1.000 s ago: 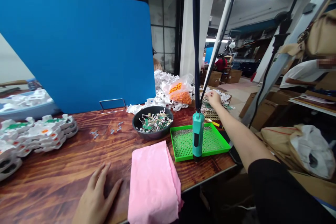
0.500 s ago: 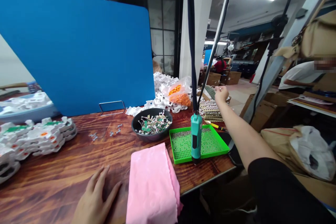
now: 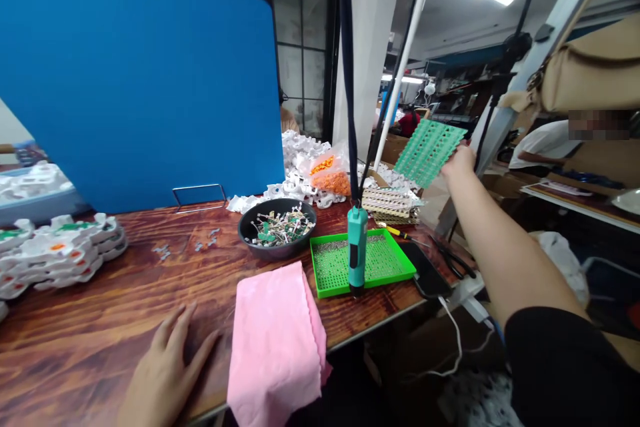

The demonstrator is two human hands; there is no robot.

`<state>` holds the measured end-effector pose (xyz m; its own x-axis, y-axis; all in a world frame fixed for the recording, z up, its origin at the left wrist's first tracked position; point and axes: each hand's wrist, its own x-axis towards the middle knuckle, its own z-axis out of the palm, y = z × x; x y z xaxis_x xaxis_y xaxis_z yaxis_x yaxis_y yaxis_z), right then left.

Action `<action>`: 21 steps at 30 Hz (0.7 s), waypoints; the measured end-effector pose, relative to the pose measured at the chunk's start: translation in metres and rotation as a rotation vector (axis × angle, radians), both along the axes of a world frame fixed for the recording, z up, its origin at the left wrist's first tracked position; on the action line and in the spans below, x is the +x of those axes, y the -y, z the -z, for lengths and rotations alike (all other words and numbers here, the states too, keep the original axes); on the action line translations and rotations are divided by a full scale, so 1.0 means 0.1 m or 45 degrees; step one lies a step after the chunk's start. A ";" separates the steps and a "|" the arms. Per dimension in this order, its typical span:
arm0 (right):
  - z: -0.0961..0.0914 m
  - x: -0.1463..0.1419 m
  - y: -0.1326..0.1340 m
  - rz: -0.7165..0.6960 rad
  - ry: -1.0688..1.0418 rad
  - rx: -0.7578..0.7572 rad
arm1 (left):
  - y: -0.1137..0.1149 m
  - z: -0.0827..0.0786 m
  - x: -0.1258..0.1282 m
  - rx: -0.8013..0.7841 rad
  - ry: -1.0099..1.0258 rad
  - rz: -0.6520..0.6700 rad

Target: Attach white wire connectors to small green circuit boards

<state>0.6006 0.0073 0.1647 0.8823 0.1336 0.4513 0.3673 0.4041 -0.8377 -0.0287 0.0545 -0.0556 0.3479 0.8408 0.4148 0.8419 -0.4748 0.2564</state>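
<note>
My right hand [image 3: 459,159] is raised at the far right, its fingers closed on the edge of a green circuit board panel [image 3: 431,150] held tilted in the air. Below it lies a stack of similar panels [image 3: 393,203] on the table. My left hand [image 3: 167,360] rests flat on the wood with fingers spread, holding nothing. Beside it a folded pink cloth [image 3: 275,333] hangs over the front edge. A teal electric screwdriver [image 3: 357,247] hangs upright over a green tray [image 3: 387,270] of small metal parts.
A dark bowl [image 3: 277,250] holds wired circuit boards. White plastic parts [image 3: 65,250] are stacked at left; more are heaped behind, near bags of orange pieces [image 3: 330,180]. A blue partition [image 3: 150,80] stands at the back. A phone [image 3: 425,271] and pliers [image 3: 450,257] lie right of the tray.
My right hand has lifted a green circuit board panel off the stack and moved it to the right. The view has shifted slightly right. My left hand stays on the table.
</note>
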 end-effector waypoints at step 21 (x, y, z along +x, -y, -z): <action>0.30 -2.46 1.50 -1.392 -0.708 -0.391 | 1.16 -1.08 1.20 -1.046 1.879 0.533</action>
<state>0.3545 -0.1426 0.1348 0.3050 0.9444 -0.1229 -0.4658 0.0354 -0.8842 0.0910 -0.0614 0.0520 0.3332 0.9371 0.1041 -0.4373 0.0558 0.8976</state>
